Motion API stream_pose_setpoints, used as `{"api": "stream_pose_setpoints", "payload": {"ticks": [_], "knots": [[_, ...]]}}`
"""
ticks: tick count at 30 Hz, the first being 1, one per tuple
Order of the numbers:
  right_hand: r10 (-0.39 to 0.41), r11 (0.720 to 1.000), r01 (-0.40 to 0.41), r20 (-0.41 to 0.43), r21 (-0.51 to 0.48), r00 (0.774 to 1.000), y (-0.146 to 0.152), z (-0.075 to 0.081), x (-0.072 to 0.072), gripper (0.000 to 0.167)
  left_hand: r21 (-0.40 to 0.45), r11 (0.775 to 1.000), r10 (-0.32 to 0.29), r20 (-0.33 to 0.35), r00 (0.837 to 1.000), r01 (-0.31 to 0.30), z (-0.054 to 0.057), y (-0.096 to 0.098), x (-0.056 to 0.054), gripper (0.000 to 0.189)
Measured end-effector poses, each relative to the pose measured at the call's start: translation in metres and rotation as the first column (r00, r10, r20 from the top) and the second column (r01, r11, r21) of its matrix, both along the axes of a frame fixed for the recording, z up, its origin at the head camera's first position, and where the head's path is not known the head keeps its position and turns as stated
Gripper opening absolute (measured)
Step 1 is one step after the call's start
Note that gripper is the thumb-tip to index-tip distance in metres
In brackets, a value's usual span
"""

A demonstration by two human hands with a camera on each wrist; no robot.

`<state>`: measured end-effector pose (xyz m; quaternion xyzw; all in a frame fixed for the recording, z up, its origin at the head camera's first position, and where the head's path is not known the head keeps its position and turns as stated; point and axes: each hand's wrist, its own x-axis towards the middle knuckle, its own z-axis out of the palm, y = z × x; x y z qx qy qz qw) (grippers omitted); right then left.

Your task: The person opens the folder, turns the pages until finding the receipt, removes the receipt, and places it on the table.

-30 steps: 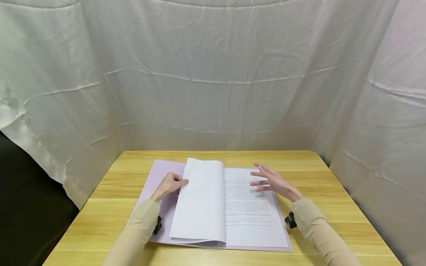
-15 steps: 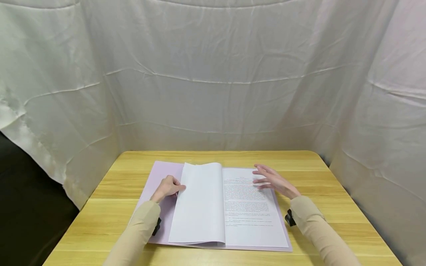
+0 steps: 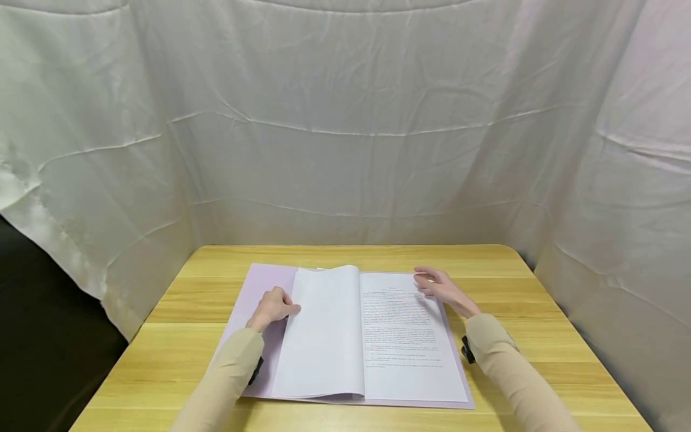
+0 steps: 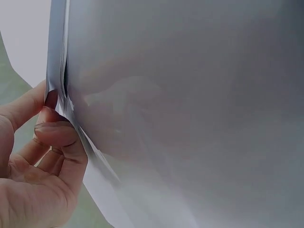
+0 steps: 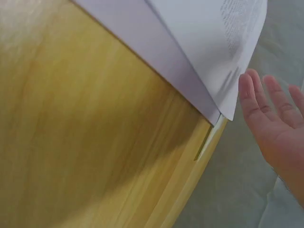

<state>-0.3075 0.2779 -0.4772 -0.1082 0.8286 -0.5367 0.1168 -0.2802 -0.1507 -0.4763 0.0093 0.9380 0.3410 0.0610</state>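
A lilac folder (image 3: 266, 277) lies open on the table with white sheets inside. My left hand (image 3: 273, 307) pinches the left edge of the turned-over pages (image 3: 324, 336), which bow up toward the spine. In the left wrist view, thumb and fingers (image 4: 61, 135) hold several thin layers together, with a glossy clear surface beside them. My right hand (image 3: 442, 289) hovers at the upper right corner of the printed page (image 3: 402, 336), fingers loosely extended and holding nothing. The right wrist view shows that hand (image 5: 275, 114) beside the page corner (image 5: 227, 107).
The folder sits near the front of a wood-grain table (image 3: 513, 270). A pale curtain (image 3: 345, 150) hangs behind the table and at both sides. Dark cloth (image 3: 48, 336) shows at the lower left.
My left hand has brought the turned pages down and slightly left, so they lie flatter. My right hand's spread fingers have drawn closer together near the page's upper right corner.
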Motion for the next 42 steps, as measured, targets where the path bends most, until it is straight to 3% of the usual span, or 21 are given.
{"api": "stream_pose_setpoints", "payload": {"ticks": [8,17,28,36,42], "knots": [[-0.018,0.992,0.029,-0.085,0.123,0.996,0.003,-0.006,-0.006,0.055,-0.025,1.000,0.014,-0.016,1.000,-0.014,-0.003,0.001,0.001,0.020],[-0.049,0.983,0.076,-0.161,0.165,0.986,0.007,-0.017,-0.014,0.054,-0.065,0.998,0.025,-0.033,0.999,-0.027,-0.007,0.002,0.003,0.018],[-0.100,0.963,0.133,-0.148,0.233,0.984,0.003,-0.017,-0.018,0.057,-0.088,0.994,0.053,-0.052,0.997,-0.058,-0.009,0.007,0.002,0.026],[-0.127,0.956,0.157,-0.130,0.249,0.983,0.003,-0.017,-0.022,0.059,-0.078,0.997,0.017,-0.117,0.993,-0.027,-0.011,0.010,0.002,0.037],[-0.135,0.949,0.173,-0.156,0.265,0.979,0.004,-0.019,-0.026,0.058,-0.021,0.997,-0.076,-0.203,0.976,0.073,-0.016,0.017,-0.001,0.039]]}}
